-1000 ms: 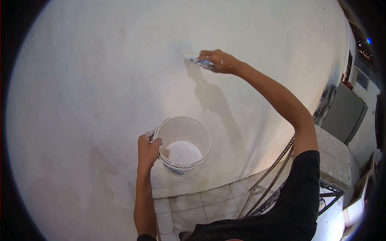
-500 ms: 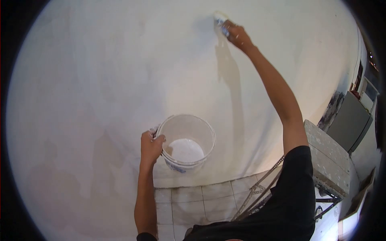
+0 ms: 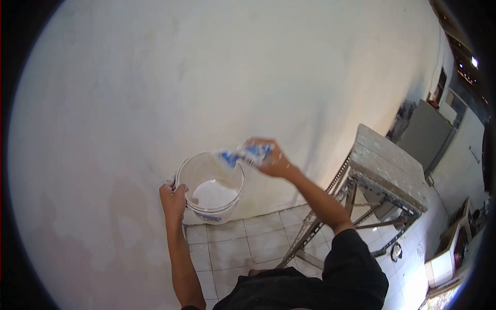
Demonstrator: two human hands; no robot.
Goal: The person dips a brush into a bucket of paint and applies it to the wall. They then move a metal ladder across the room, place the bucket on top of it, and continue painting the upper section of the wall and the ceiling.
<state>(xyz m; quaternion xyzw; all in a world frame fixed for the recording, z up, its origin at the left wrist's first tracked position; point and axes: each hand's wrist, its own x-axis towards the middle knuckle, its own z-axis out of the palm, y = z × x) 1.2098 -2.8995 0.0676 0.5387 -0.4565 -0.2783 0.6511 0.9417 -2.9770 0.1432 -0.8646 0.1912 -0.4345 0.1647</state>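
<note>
My left hand (image 3: 173,200) grips the left rim of a white bucket (image 3: 210,211), its thumb over the edge. White paint (image 3: 214,195) lies in the bottom of the bucket. My right hand (image 3: 271,160) is closed round the handle of a blue and white paintbrush (image 3: 257,151). The brush head points left, over the bucket's right rim and above the paint. The brush is a little blurred. Behind the bucket stands the pale wall (image 3: 206,77).
To the right stands a metal-framed stand with a paint-spotted wooden top (image 3: 390,160). Beyond it is a grey cabinet-like box (image 3: 424,132). Floor tiles (image 3: 230,248) show below the bucket, and a wooden-edged box (image 3: 442,266) sits at the lower right.
My right hand has come down from high on the wall to the bucket with the brush. The view has shifted right, showing more of the stand. My left hand still grips the bucket.
</note>
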